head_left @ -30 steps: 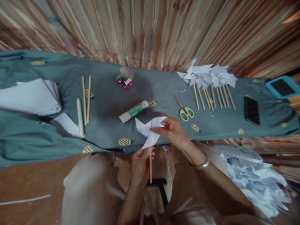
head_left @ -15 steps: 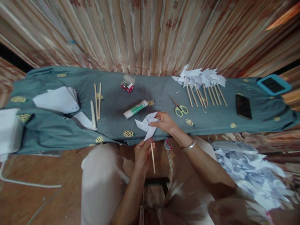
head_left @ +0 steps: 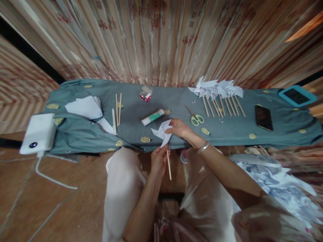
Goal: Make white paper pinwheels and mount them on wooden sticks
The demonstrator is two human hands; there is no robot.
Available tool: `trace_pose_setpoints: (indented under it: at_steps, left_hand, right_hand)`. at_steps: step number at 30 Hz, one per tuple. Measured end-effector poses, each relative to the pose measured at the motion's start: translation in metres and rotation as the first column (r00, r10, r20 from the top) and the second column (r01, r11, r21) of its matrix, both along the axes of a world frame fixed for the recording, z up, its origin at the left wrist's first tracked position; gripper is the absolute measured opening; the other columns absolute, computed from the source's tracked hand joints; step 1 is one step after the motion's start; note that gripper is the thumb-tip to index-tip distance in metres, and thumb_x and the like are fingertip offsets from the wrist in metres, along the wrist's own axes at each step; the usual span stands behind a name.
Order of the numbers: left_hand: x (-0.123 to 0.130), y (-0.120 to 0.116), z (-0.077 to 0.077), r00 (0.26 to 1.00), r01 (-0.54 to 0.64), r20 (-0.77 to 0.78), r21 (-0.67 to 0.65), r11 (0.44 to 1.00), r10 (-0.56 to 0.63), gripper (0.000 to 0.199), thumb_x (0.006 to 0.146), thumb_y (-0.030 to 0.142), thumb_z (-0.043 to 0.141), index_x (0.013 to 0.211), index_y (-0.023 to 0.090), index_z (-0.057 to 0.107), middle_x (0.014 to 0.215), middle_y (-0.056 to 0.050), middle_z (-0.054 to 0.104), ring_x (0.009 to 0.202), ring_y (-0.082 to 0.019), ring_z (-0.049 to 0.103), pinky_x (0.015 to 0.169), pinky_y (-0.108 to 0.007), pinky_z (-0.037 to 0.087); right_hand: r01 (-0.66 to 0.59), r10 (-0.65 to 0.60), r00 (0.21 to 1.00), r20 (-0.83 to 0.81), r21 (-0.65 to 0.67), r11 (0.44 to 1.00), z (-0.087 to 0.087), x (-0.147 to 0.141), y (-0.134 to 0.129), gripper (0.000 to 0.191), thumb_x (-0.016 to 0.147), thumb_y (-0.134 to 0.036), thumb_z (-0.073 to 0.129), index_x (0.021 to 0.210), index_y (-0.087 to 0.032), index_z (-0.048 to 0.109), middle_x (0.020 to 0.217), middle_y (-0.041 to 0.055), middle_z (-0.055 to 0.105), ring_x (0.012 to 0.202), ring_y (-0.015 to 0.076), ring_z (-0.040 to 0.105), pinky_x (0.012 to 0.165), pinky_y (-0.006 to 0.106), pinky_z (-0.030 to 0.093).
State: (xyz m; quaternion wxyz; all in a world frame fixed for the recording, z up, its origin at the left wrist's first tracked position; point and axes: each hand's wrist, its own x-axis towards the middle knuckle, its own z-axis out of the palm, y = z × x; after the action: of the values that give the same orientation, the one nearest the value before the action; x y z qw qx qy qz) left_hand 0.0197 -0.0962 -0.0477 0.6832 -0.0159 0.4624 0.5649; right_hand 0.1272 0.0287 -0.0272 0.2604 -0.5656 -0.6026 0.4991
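Note:
A white paper pinwheel (head_left: 163, 131) with a small shiny pin at its centre is held between my two hands over the table's near edge. Fingers of my left hand (head_left: 158, 159) are wrapped round its wooden stick (head_left: 169, 166), just under the paper; the stick's lower end sticks out below. My right hand (head_left: 179, 129) pinches the pinwheel's right side, thumb close to the pin. Just beyond the pinwheel lies a glue stick (head_left: 152, 117). To its right are scissors (head_left: 196, 118) with green handles.
Several finished pinwheels (head_left: 219, 89) lie at the back right, near a phone (head_left: 263, 117) and a blue-framed device (head_left: 297, 95). A red box of pins (head_left: 145, 94), loose sticks (head_left: 118, 111) and stacked paper (head_left: 84, 107) are farther left. A white box (head_left: 37, 134) stands at the left end.
The camera view has swung left, so the table's things appear shifted right, most of all on the left side. Both hands keep the same hold on the pinwheel.

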Motion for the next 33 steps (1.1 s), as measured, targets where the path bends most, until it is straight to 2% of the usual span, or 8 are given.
trace_pose_setpoints:
  at_steps: [7, 23, 33]
  left_hand:
    - [-0.001, -0.002, -0.005, 1.0, 0.001, -0.013, 0.077, 0.997, 0.0, 0.031, 0.044, 0.022, 0.09, 0.066, 0.011, 0.071, 0.057, 0.002, 0.064, 0.051, -0.004, 0.053, 0.055, -0.017, 0.04]
    - [-0.002, -0.001, -0.011, 0.999, 0.017, -0.047, 0.101, 0.995, -0.012, 0.033, 0.041, 0.026, 0.092, 0.066, 0.014, 0.074, 0.055, 0.004, 0.062, 0.052, -0.004, 0.051, 0.056, -0.019, 0.036]
    - [-0.002, -0.002, -0.009, 0.997, 0.03, -0.073, 0.102, 0.994, -0.023, 0.035, 0.041, 0.03, 0.093, 0.066, 0.015, 0.073, 0.056, 0.004, 0.062, 0.051, -0.004, 0.049, 0.054, -0.018, 0.035]
  right_hand:
    - [-0.05, 0.055, 0.992, 0.112, -0.049, 0.998, 0.011, -0.003, 0.0, 0.017, 0.057, -0.005, 0.074, 0.071, -0.014, 0.071, 0.073, 0.0024, 0.073, 0.075, 0.0195, 0.067, 0.078, 0.031, 0.055]
    - [-0.131, 0.167, 0.96, 0.225, -0.169, 0.977, 0.017, -0.003, 0.014, 0.018, 0.059, -0.011, 0.073, 0.076, -0.013, 0.075, 0.079, 0.0022, 0.075, 0.077, 0.0188, 0.068, 0.07, 0.024, 0.053]
    - [-0.154, 0.191, 0.963, 0.191, -0.192, 0.969, 0.022, -0.003, 0.014, 0.016, 0.059, -0.01, 0.073, 0.074, -0.013, 0.074, 0.076, 0.0014, 0.074, 0.072, 0.0167, 0.066, 0.066, 0.023, 0.051]
